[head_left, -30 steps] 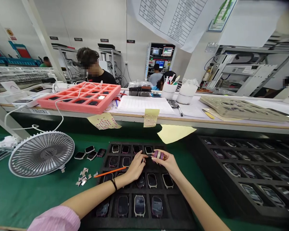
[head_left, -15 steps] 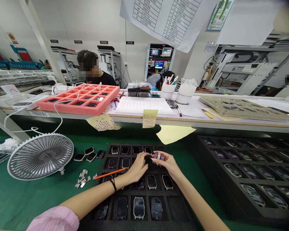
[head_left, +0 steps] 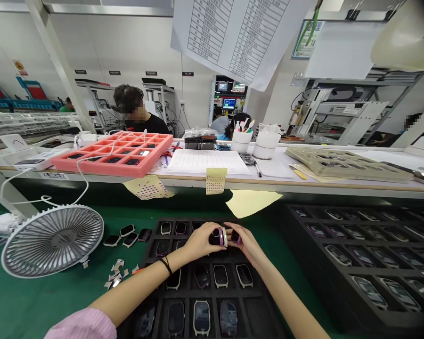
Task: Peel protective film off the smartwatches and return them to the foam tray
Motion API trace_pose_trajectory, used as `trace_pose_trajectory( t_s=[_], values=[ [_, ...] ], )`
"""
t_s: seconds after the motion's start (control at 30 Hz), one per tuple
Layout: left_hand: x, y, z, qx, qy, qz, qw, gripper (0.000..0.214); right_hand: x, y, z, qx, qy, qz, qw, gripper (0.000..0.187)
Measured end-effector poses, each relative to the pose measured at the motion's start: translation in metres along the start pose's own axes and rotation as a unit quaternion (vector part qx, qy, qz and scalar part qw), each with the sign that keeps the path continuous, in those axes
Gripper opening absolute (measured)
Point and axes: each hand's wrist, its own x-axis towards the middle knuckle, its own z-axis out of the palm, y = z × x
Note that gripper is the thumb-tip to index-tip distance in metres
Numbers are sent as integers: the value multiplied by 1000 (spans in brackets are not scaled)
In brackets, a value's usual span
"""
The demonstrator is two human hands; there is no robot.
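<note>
Above the back rows of a black foam tray (head_left: 259, 308), my two hands are close together. My left hand (head_left: 200, 242) grips a purple-rimmed smartwatch body (head_left: 216, 236) with a pale-rimmed one (head_left: 224, 237) against it. Beside them, my right hand (head_left: 246, 242) has its fingers round another dark, purple-edged watch body (head_left: 235, 236), partly hidden by the fingers. More strapless watch bodies lie in the tray pockets, such as a pale-rimmed one (head_left: 201, 318) in the front row. My left arm covers part of the tray and most of an orange stick (head_left: 137, 270).
A white fan (head_left: 53, 240) stands at left, near loose watch bodies (head_left: 130, 239) and small metallic pieces (head_left: 116, 274). Another watch tray (head_left: 304, 282) sits at right. The shelf ahead bears a pink foam tray (head_left: 141, 167) and papers (head_left: 208, 161). A co-worker (head_left: 137, 110) sits beyond.
My left hand has lifted from the tray and now grips the purple-rimmed and pale-rimmed watch bodies. The stack formerly in my right hand is now split between both hands. The view has tilted up slightly.
</note>
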Motion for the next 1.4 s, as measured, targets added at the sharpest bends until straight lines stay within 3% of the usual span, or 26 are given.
trace_pose_trajectory(
  t_s=[0.13, 0.27, 0.43, 0.53, 0.6, 0.67, 0.77, 0.9, 1.0, 1.07, 1.17, 1.3, 1.4],
  values=[
    [-6, -6, -3, 113, -69, -44, 990, 53, 29, 0, -12, -66, 74, -75, 992, 47],
    [1, -1, 2, 139, -82, -64, 985, 54, 50, 7, -18, -180, 105, -143, 968, 43],
    [24, 13, 33, 194, -140, -40, 970, 59, 58, 18, -20, -302, 72, -165, 936, 39],
    [33, 16, 54, 184, -132, -41, 973, 61, 58, 23, -21, -356, 41, -169, 918, 36],
    [32, 18, 58, 172, -113, -35, 978, 61, 58, 25, -22, -382, 39, -177, 906, 34],
    [24, 19, 49, 174, -93, -18, 980, 57, 56, 26, -23, -403, 49, -188, 894, 34],
    [-2, 21, 14, 210, -86, -22, 974, 40, 53, 28, -22, -426, 67, -199, 880, 34],
    [-57, 20, -47, 268, -135, -122, 946, 21, 51, 30, -23, -443, 87, -200, 870, 34],
    [-99, 19, -76, 308, -163, -207, 914, 17, 52, 31, -25, -451, 99, -194, 865, 37],
    [-119, 18, -84, 315, -169, -245, 901, 16, 53, 32, -26, -459, 102, -193, 861, 37],
    [-133, 16, -85, 292, -163, -259, 906, 16, 50, 31, -22, -480, 103, -211, 846, 38],
    [-130, 6, -91, 241, -155, -249, 925, 18, 32, 24, -10, -509, 99, -267, 812, 41],
    [-117, -4, -106, 221, -147, -221, 939, 14, 10, 16, 5, -518, 40, -304, 799, 35]
  ],
)
